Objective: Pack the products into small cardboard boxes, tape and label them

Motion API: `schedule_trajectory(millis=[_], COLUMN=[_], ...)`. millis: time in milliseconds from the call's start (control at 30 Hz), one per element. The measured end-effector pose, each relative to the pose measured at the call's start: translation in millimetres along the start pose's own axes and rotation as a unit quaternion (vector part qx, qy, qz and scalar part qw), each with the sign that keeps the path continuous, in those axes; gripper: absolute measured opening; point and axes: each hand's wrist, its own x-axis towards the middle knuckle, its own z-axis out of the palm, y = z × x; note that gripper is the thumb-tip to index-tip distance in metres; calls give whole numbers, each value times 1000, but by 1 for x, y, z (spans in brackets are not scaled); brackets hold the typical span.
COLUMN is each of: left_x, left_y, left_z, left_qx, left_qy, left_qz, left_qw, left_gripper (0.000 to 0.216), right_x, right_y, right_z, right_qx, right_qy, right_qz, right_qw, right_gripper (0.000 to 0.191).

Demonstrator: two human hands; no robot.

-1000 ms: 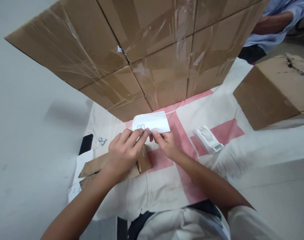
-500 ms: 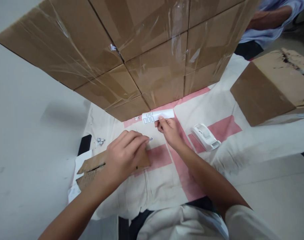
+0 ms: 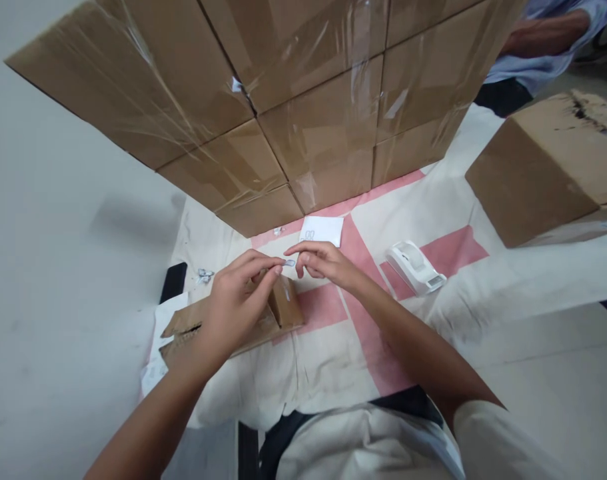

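Between the thumb and fingertips of my left hand is a small pale sticker with a bluish edge. My right hand faces it from the right; its fingers are apart and hold nothing, the tips just short of the sticker. Behind my right hand a white sheet of stickers with rounded outlines lies on the cloth, its near edge hidden by the fingers. Under my left hand is a small opened cardboard box, mostly covered by the hand and wrist.
Taped cardboard boxes stand stacked at the back. A white tape dispenser is on the pink-and-white cloth, right of my hands. Farther right is another carton, with a person behind it. A black object and crumpled scraps lie left.
My right hand has let go of the sheet, which now lies on the cloth. Both hands have come closer together, with the sticker still in my left fingers.
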Motion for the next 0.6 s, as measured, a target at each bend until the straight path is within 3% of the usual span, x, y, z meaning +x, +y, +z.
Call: schedule_trajectory(millis=[100,300,367,467,600], left_x=[-6,-23,-31,-44,-55], left_y=[-3,-14,-24,-46,-78], left_z=[-1,-8,-12,-18,-20], left_qx=[-14,29,94,208,241], left_qy=[-7,-63,-23,37,0], left_qz=[-13,11,19,-23,-111], left_qw=[1000,998,995,977,964], left_gripper=[19,30,32,32,41], right_x=[-4,-8,-9,-9,-8], right_y=[-2,-2,-1,3,9], right_z=[12,12,6,-1,-3], right_qx=[-5,-151,-256,-395,-455], right_qy=[-2,35,4,-87,-176], right_qz=[-105,-194,-208,-200,-148], right_qw=[994,969,944,892,860], right_gripper=[37,21,19,19,13])
